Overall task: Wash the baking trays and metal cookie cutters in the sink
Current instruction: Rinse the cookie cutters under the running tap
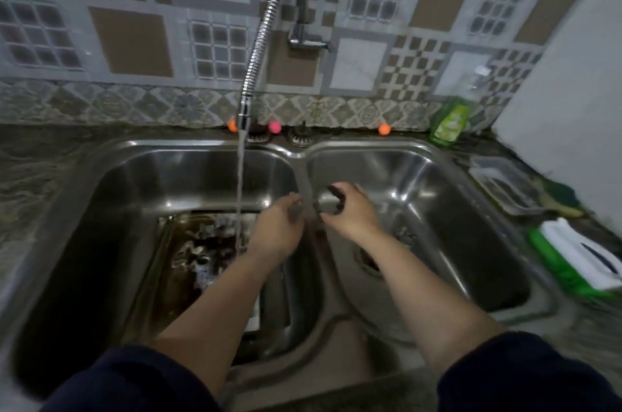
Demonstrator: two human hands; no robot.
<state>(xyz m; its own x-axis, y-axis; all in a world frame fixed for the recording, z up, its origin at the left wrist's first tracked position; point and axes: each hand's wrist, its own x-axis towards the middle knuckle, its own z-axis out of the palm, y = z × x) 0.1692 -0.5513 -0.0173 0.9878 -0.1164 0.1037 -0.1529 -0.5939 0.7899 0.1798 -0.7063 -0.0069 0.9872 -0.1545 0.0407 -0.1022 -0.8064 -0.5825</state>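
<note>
Looking down into a steel double sink (296,156), two bare forearms are seen reaching in from dark sleeves. Water is being run from a flexible chrome tap (259,34), and the stream (240,182) falls into the left basin. A baking tray (188,243) is lying flat on the bottom of that basin, under the stream, with brown residue and foam on it, so it appears not yet clean.

Both hands are held close together over the ridge between the two basins. A small dark metal cookie cutter (336,199) is gripped by the right hand (350,213), its fingers curled round the ring-like shape. The left hand (279,226) is held just beside it, fingers bent toward the cutter, with something dark at the fingertips; whether that is a second cutter or a scrubbing pad cannot be told through the blur.

On the desk to the right, a pale rectangular tray (501,182) is resting, with a green bottle (449,122) behind it and a green-and-white pack (579,260) nearer.

The task is judged to be partway: one cutter is being handled, and the tray in the left basin is left to scrub and rinse.
</note>
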